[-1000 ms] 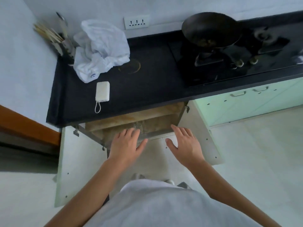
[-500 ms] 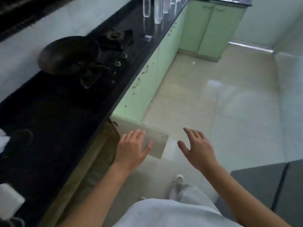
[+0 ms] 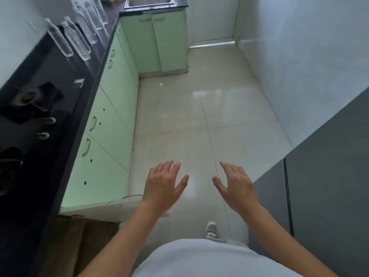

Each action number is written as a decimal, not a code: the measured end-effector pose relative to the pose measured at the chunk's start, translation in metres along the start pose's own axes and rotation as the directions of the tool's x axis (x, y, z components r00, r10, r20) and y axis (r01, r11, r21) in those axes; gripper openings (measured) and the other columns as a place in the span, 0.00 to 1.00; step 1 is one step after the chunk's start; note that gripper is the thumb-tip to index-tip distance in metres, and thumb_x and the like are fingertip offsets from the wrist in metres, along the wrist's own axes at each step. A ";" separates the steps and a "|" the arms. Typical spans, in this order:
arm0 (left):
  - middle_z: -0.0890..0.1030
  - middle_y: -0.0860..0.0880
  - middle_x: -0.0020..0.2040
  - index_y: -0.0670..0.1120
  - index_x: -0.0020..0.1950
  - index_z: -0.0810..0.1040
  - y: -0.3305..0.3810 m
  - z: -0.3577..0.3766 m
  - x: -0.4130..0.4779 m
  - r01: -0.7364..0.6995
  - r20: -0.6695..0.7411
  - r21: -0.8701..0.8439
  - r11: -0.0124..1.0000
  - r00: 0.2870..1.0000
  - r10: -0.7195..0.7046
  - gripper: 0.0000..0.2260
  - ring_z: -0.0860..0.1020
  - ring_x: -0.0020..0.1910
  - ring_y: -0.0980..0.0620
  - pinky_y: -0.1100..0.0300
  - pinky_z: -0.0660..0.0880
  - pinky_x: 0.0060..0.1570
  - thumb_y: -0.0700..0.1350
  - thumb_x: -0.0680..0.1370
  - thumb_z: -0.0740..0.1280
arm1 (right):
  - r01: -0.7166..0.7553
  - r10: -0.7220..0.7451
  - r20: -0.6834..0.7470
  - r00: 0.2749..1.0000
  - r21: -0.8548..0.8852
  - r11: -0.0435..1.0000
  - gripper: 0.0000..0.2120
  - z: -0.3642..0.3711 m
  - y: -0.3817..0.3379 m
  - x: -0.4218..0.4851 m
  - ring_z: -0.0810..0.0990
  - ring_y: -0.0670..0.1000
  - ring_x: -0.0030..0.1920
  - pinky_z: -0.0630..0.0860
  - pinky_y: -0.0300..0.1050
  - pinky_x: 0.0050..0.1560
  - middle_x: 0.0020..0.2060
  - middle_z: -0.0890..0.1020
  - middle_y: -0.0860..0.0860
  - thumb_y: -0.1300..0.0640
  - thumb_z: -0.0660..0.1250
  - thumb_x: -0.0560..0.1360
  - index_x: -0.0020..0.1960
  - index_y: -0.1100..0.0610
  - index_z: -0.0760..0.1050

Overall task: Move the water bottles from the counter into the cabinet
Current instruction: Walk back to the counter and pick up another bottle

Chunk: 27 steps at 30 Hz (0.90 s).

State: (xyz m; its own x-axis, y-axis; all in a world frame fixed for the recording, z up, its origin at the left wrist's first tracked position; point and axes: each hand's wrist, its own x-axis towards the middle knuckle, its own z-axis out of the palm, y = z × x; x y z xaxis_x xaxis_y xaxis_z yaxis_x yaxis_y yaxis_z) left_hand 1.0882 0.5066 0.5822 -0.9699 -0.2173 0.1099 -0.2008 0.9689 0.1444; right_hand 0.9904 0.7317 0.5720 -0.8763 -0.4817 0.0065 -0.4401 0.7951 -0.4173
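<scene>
Both arms reach forward from the near edge, bare from the elbow down. The left forearm (image 3: pixel 127 234) angles up and to the right; the right forearm (image 3: pixel 279 232) angles up and to the left, so the wrists draw closer than the elbows. The left hand (image 3: pixel 162 186) and the right hand (image 3: pixel 237 186) hover side by side, apart, backs up and palms down. The fingers of each are straight to loosely relaxed and point to the far side, with the thumbs spread inward toward each other. Neither hand holds or touches anything. One shod foot (image 3: pixel 211 229) shows between the forearms.
</scene>
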 end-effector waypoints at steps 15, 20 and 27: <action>0.83 0.45 0.59 0.44 0.63 0.80 -0.068 0.007 0.104 0.210 -0.015 0.077 0.975 0.978 -0.210 0.25 0.81 0.56 0.43 0.49 0.77 0.52 0.61 0.81 0.55 | 0.243 -0.243 0.058 0.968 -0.004 0.970 0.30 0.016 -0.028 0.191 0.77 0.55 0.63 0.76 0.50 0.60 0.61 0.81 0.52 0.39 0.56 0.77 0.70 0.59 0.73; 0.83 0.45 0.58 0.44 0.62 0.81 -0.100 0.021 0.176 0.233 -0.004 0.028 0.972 0.972 -0.233 0.24 0.82 0.55 0.43 0.50 0.77 0.51 0.60 0.80 0.56 | 0.211 -0.210 0.078 0.975 -0.008 0.977 0.30 0.024 -0.031 0.270 0.76 0.55 0.64 0.74 0.50 0.62 0.62 0.81 0.52 0.39 0.56 0.78 0.70 0.58 0.73; 0.84 0.45 0.57 0.44 0.61 0.81 -0.111 0.034 0.332 0.048 0.029 0.000 0.999 0.998 -0.048 0.24 0.82 0.52 0.43 0.50 0.77 0.48 0.60 0.80 0.57 | 0.035 -0.035 -0.011 0.999 -0.009 0.999 0.28 0.008 -0.005 0.359 0.78 0.55 0.62 0.76 0.50 0.61 0.60 0.82 0.52 0.41 0.59 0.78 0.70 0.59 0.74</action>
State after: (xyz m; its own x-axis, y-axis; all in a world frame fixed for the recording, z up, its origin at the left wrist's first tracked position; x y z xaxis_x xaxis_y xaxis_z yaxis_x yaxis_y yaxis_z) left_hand 0.7841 0.3309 0.5695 -0.9627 -0.2602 0.0742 -0.2472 0.9574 0.1493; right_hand 0.6796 0.5520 0.5690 -0.8625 -0.5051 0.0306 -0.4718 0.7810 -0.4091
